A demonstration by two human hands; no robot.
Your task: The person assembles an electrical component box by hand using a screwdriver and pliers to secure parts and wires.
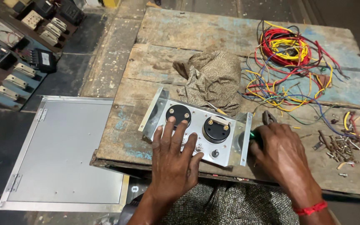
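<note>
A folded metal panel (226, 146) lies on the wooden worktable (155, 66), with two round black meter backs (178, 113) set into it. My left hand (173, 156) rests flat on the panel's near left part, fingers spread, holding nothing. My right hand (278, 152) is closed around a green-handled tool (253, 135) at the panel's right flange; pliers jaws (267, 117) show just above the hand. A red band circles my right wrist.
A crumpled brownish cloth (213, 79) lies behind the panel. A tangle of coloured wires (290, 62) fills the far right. Loose screws and bolts (340, 148) sit at the right. A grey metal door sheet (67, 154) lies on the floor left, electrical parts (26, 46) beyond.
</note>
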